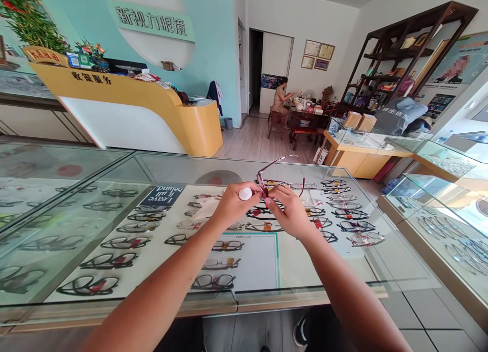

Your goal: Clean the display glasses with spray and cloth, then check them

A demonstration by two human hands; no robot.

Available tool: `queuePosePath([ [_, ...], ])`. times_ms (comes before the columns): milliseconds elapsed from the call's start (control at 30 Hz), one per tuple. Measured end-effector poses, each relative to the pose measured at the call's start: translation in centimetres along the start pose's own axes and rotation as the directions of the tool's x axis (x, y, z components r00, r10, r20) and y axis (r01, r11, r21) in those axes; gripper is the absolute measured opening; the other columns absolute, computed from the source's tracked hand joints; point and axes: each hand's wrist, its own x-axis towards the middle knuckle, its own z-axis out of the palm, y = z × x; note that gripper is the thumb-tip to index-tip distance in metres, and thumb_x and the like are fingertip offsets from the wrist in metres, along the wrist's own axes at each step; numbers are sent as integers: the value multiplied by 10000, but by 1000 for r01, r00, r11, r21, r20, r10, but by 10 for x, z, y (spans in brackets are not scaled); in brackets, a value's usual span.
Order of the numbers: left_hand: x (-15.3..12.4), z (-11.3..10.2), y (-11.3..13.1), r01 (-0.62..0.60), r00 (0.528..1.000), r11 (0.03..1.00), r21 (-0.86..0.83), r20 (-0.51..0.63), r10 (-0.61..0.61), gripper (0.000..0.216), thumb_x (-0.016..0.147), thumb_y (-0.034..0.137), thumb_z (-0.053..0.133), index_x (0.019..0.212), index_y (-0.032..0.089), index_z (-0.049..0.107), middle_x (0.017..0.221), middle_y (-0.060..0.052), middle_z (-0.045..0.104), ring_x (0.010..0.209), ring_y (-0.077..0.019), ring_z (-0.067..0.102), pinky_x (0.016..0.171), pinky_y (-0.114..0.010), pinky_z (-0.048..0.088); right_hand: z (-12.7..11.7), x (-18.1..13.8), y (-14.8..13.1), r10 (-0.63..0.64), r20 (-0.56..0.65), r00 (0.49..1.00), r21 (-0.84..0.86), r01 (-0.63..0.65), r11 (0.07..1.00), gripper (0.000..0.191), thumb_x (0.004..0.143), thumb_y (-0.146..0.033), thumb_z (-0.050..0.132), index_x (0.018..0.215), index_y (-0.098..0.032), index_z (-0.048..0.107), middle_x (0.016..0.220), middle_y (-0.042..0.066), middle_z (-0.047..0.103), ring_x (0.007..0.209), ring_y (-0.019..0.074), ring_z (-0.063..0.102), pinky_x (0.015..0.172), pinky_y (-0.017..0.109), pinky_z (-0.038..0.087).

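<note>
Over the glass display case, both hands meet around a pair of dark reddish eyeglasses (260,178). One temple points up and to the right, and the other sticks out beyond my right hand. My left hand (234,205) is closed, pinching the frame at its left side. A white, round-ended object (245,193), like a small bottle seen end-on, is also tucked in that hand. With fingers bent onto the frame, my right hand (290,212) grips the eyeglasses from the right. The fingers hide most of the lenses and bridge.
Several rows of eyeglasses lie inside the glass display case (305,286). A pale cloth or paper (208,208) lies by my left wrist. Ahead stand a yellow counter (198,125) and a seated person (281,100) at a table. More glass cases (450,189) run along the right.
</note>
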Motion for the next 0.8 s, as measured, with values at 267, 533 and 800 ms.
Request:
queuePosePath([
  [267,4,-3,-11,20,999,1000,-17,45,-19,215,829,419,819,866,209,848,828,-49,821,739,-199,683,655,-276,492,-1,0,-1,62,36,997,38,-64,997,319,1184,-422,491,953,-259,639,953,77,711,901,259,603,838,416,476],
  [533,4,-5,-11,41,996,999,-30,83,-39,240,829,437,826,866,200,845,817,-47,807,730,-190,653,656,-272,472,-1,1,-1,87,53,995,96,-92,991,354,1181,-463,488,910,-266,600,903,61,656,879,253,574,822,403,463],
  [800,4,-4,-5,50,996,998,-36,79,-47,234,827,431,780,826,199,808,762,-26,764,699,-175,624,648,-275,460,-2,0,-2,89,61,994,145,-97,985,393,1184,-506,482,898,-261,594,890,48,630,862,242,553,822,398,453],
])
